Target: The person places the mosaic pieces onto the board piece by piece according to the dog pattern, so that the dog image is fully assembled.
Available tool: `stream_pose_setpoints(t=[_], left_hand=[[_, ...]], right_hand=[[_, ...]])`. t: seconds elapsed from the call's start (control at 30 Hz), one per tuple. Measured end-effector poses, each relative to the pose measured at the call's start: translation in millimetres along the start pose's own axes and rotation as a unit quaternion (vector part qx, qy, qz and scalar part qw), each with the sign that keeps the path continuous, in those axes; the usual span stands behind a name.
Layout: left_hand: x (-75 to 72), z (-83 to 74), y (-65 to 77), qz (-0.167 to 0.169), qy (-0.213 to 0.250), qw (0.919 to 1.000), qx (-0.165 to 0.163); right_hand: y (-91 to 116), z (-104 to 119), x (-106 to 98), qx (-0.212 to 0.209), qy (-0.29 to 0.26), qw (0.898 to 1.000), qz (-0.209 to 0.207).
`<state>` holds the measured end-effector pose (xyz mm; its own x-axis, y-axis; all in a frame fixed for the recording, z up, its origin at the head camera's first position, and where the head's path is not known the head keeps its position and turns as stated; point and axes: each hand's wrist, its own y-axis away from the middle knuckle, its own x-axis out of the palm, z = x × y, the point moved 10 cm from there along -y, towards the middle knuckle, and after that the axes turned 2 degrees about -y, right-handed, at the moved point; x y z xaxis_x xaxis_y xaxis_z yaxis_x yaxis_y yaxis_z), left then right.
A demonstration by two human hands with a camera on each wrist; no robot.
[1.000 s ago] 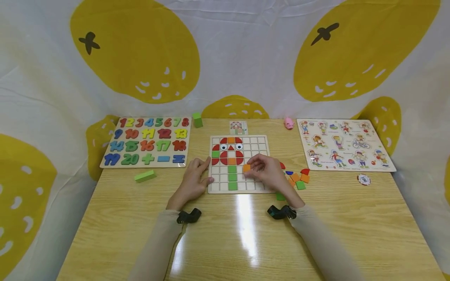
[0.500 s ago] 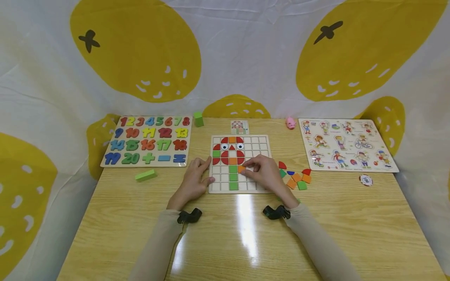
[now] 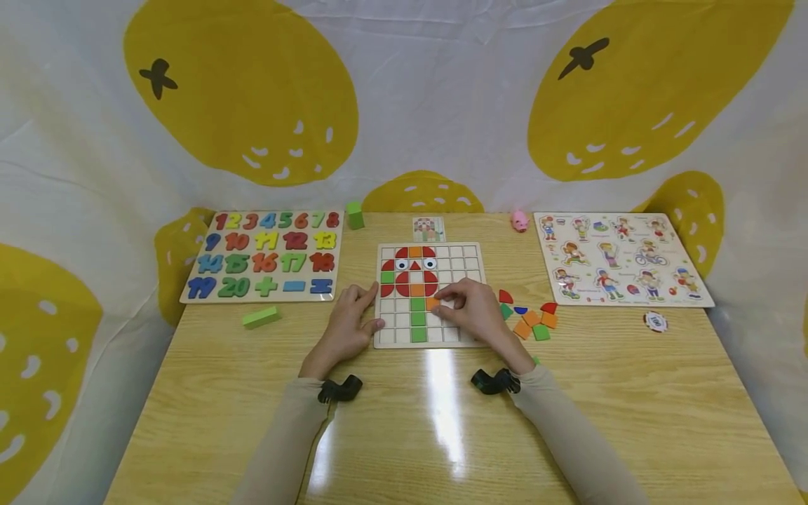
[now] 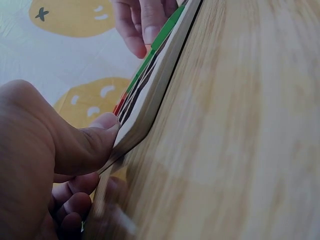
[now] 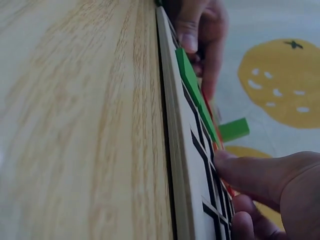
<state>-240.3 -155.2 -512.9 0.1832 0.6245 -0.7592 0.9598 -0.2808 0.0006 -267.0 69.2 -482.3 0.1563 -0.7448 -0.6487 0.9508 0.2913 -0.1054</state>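
A white grid board [image 3: 404,338] lies at the middle of the table, partly filled with red, orange and green tiles. My right hand [image 3: 473,305] pinches an orange square tile [image 3: 432,304] between thumb and index finger. That tile sits at the cell just right of the uppermost green tile [image 3: 419,304] in the column of green squares. At the board's left edge is my left hand [image 3: 348,319]. Its index finger touches the side, and its thumb [image 4: 105,121] rests on the rim near the corner in the left wrist view.
Several loose tiles [image 3: 533,318] lie right of the board. Behind it is a small picture card [image 3: 428,229]. A number puzzle [image 3: 261,256] stands left, a sports-figure puzzle [image 3: 621,259] right. Green blocks [image 3: 261,318], a pink pig [image 3: 520,221] and a poker chip [image 3: 656,322] lie around.
My right hand has moved left and brought the orange tile down beside the uppermost green square, where it has stayed over the last half second. The left hand has kept its place.
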Motion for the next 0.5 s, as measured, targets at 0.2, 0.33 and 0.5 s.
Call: stream_pose_setpoints(t=[0.2,0.33,0.5], left_hand=[[2.3,-0.1,-0.2,0.005,0.001,1.0,-0.008],[3.2,-1.4,-0.1,0.006,-0.001,0.9999,-0.009],[1.1,0.3,0.0,0.003,-0.004,0.9999,-0.016]], right_hand=[[12.0,-3.1,-37.4,-0.014,-0.04,0.999,-0.035],[31.1,-23.0,-84.6,0.017,0.025,0.999,-0.013],[56.0,-62.7,-115.8,0.07,0.124,0.989,0.031]])
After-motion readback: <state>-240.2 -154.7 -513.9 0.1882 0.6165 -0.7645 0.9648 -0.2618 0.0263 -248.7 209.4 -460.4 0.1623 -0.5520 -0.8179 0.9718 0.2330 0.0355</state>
